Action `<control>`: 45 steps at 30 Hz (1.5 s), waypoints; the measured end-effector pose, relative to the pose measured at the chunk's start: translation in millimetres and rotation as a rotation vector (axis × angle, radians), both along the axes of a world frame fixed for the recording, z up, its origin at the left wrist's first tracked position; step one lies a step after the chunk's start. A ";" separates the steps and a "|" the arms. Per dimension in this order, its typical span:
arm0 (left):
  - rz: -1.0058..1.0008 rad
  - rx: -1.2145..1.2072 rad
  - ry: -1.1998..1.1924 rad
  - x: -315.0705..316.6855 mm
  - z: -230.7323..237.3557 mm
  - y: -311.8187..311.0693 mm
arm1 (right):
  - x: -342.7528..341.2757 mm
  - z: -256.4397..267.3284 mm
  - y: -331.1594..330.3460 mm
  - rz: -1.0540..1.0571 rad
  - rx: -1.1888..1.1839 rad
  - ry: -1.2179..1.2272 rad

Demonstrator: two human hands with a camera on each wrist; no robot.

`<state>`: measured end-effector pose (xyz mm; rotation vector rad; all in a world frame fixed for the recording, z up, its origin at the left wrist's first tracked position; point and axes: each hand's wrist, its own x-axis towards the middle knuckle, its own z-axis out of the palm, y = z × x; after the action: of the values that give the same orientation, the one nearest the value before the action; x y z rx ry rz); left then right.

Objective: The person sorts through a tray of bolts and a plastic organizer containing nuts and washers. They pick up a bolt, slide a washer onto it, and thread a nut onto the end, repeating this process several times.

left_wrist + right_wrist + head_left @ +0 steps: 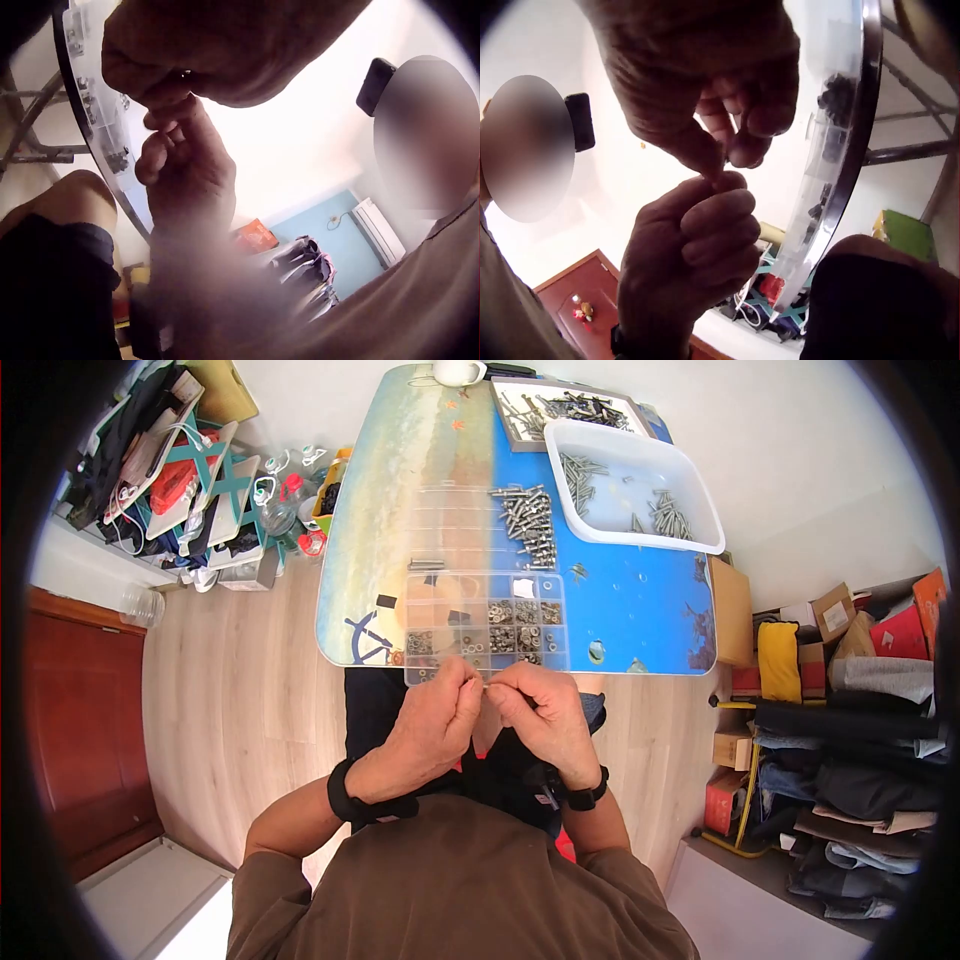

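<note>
Both hands meet at the near edge of a clear compartment box [412, 615] with small metal parts. In the head view the left hand [428, 722] has curled fingers, and the right hand [548, 720] bends its thumb and index finger towards it. Between their fingertips they pinch a small metal piece [486, 684], mostly covered by the fingers. A tiny glint shows at the left hand [202, 49] in the left wrist view, close to the right hand [191, 169]. From the right wrist, the right hand [705, 71] touches fingertips with the left hand [694, 244].
Beyond the box, screws [528, 525] lie in rows. A white plastic bin [625, 495] and a shallow tray [503, 420], both with screws, stand at the table's far right. A white mug [458, 372] is at the back. Shelves flank the table.
</note>
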<state>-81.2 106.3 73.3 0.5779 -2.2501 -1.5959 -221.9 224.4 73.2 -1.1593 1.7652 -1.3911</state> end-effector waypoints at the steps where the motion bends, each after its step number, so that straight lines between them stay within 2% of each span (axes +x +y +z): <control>1: -0.003 0.019 0.012 -0.6 -1.1 0.5 | 0.0 -1.0 0.3 0.011 -0.037 0.093; 4: 0.006 0.105 -0.030 0.3 4.3 0.8 | 4.9 4.4 1.6 -0.076 -0.042 -0.045; 8: 0.007 0.092 -0.026 -2.1 3.2 1.1 | 1.6 1.9 2.4 -0.056 -0.045 -0.108; 10: -0.003 0.198 -0.084 -3.6 9.6 2.3 | -2.3 -7.4 2.1 0.032 -0.084 0.184; 11: -0.004 0.199 -0.084 -4.3 10.5 2.2 | -1.4 -7.4 4.6 0.032 -0.083 0.184; 13: -0.015 0.177 -0.075 -5.3 11.1 2.3 | 3.5 1.0 8.2 -0.098 -0.032 -0.099; 16: -0.016 0.039 0.020 -7.2 -0.9 3.5 | -1.6 -0.3 10.0 -0.056 -0.026 -0.202; 17: -0.018 0.040 0.020 -7.7 -0.2 4.2 | -1.7 0.1 10.5 -0.059 -0.024 -0.202; 19: -0.034 0.078 -0.004 -9.1 4.4 5.8 | -1.1 1.3 11.4 -0.017 -0.005 -0.041; 20: -0.035 0.079 -0.003 -9.0 4.1 6.1 | 0.2 1.0 12.0 -0.018 -0.005 -0.041; 22: -0.045 0.083 -0.048 -8.0 2.7 6.3 | 3.3 -0.5 13.6 -0.130 -0.096 -0.214; 25: -0.045 0.049 -0.042 -9.5 0.6 6.6 | -4.2 -7.1 16.4 -0.045 0.018 -0.153; 29: -0.030 0.002 0.028 -11.7 -1.4 9.3 | -0.2 -2.6 16.7 -0.056 -0.022 -0.053; 31: -0.028 -0.045 -0.005 -11.9 0.7 8.9 | 2.0 1.5 15.4 -0.129 -0.093 -0.289; 32: -0.030 -0.045 -0.006 -12.2 -0.3 9.1 | -0.1 -1.7 16.8 -0.130 -0.093 -0.290; 34: -0.037 -0.005 -0.004 -12.7 -2.9 9.4 | -5.7 -10.1 19.6 0.021 0.012 -0.187; 38: -0.051 0.038 -0.011 -13.1 1.8 11.7 | 1.3 -8.1 19.0 -0.081 -0.055 -0.084; 40: -0.024 -0.079 0.014 -13.2 -1.8 11.6 | 2.9 2.9 16.3 -0.150 -0.146 -0.399; 41: -0.026 -0.079 0.015 -13.5 -0.4 12.1 | 0.5 0.4 17.8 -0.151 -0.146 -0.398; 43: -0.026 0.012 0.001 -14.0 3.8 12.5 | -5.3 -6.0 20.9 -0.002 0.019 -0.255; 45: -0.035 0.002 -0.003 -11.9 0.5 14.2 | -2.1 -3.7 22.1 -0.030 0.007 -0.206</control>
<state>-93.1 120.5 73.8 0.5446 -2.2731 -1.6152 -224.0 246.5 69.4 -0.9522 1.6471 -1.4645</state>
